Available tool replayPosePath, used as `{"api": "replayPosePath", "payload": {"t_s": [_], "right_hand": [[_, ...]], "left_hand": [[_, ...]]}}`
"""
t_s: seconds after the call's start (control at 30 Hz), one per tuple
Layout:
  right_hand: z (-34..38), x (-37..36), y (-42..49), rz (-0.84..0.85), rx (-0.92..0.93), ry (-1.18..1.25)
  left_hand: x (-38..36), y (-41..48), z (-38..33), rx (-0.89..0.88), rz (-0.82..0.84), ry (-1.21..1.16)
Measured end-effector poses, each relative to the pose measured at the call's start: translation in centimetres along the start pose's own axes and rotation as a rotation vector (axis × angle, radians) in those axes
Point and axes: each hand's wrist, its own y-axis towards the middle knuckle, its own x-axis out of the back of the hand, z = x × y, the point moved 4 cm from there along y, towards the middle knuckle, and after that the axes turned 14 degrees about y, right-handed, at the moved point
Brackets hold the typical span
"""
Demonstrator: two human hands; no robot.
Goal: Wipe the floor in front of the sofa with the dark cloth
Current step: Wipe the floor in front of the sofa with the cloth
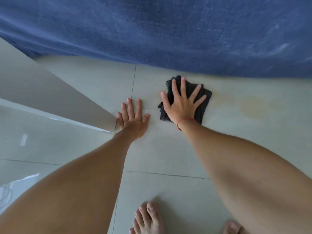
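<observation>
A folded dark cloth (203,105) lies on the pale tiled floor (168,154), just in front of the blue sofa (168,31). My right hand (181,103) lies flat on top of the cloth with its fingers spread, pressing it to the tile; a red string circles that wrist. My left hand (133,119) rests palm down on the bare floor to the left of the cloth, fingers apart, holding nothing. A faint yellowish stain (253,107) marks the tile to the right of the cloth.
A glossy white low table or cabinet (50,102) fills the left side, its corner touching my left hand. My bare feet (148,217) stand on the tiles at the bottom edge. The sofa front runs across the top.
</observation>
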Motion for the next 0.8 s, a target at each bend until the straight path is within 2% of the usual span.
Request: {"api": "replayPosePath", "payload": {"t_s": [0.2, 0.33, 0.53, 0.8], "right_hand": [[1.9, -1.6, -0.8, 0.094, 0.229, -0.094], [1.4, -1.5, -5.0, 0.154, 0.334, -0.069], [-2.2, -1.4, -12.9, 0.139, 0.326, -0.060], [-0.7, -1.1, -6.6, 0.108, 0.361, -0.068]], "left_hand": [[-0.2, 0.0, 0.3, -0.019, 0.014, -0.020], [-0.2, 0.0, 0.3, -0.019, 0.044, -0.019], [0.0, -0.4, 0.3, 0.008, 0.019, -0.017], [-0.1, -0.2, 0.1, 0.025, -0.020, -0.025]]}}
